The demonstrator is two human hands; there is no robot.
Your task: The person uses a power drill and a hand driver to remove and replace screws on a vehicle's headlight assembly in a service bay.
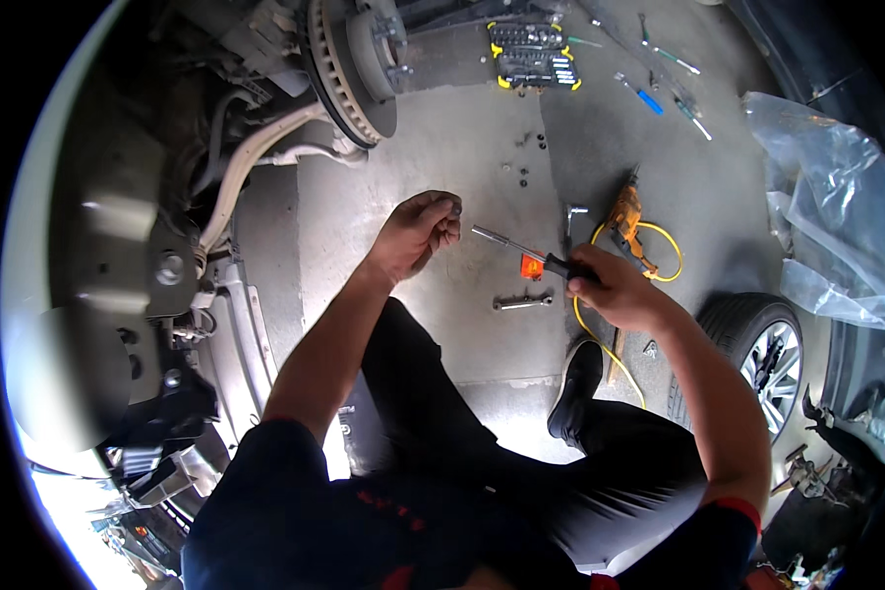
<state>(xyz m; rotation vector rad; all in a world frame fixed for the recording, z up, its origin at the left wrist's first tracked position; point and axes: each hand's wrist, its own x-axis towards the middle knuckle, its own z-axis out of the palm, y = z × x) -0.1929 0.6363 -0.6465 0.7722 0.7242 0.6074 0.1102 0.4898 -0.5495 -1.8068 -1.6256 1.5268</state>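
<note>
My left hand [413,234] is raised above the floor, thumb and fingers pinched on what looks like a small dark metal piece [454,210]. My right hand [610,288] grips the black handle of a driver tool [492,236], whose socket end points toward my left fingertips, slightly apart from them. Below the tool lie a small orange box [532,267], a wrench [522,303] and a silver tool [577,210]. An orange air tool [624,221] with a coiled yellow hose rests to the right. Several small fasteners [523,173] lie farther ahead.
A car's underside with brake disc [349,74] and suspension arm [256,157] fills the left. A socket set [536,54] and loose screwdrivers [649,100] lie at the top. Right are a wheel [772,359], plastic sheeting [826,197] and dark car parts [821,492].
</note>
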